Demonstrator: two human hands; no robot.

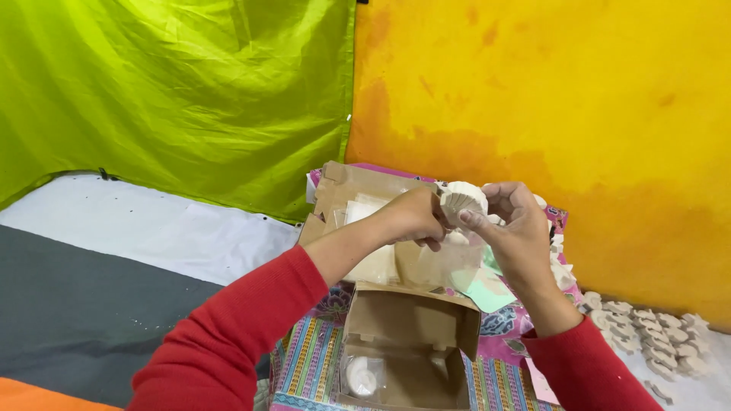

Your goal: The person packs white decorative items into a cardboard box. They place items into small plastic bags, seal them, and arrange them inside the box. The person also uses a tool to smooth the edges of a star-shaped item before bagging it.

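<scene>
Both arms, in red sleeves pushed up the forearms, reached from the lower edge toward the middle of the frame; the left hand (415, 217) was curled, knuckles up, fingers pinched closed; the right hand (512, 221) stood upright just beside it, thumb and fingers bent inward, gripping.

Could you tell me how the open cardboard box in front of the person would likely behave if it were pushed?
The cardboard box looks thin-walled and nearly empty, holding only a small white piece, so it would probably slide easily. Its raised lid flap suggests it might flex or tip backwards.
</scene>
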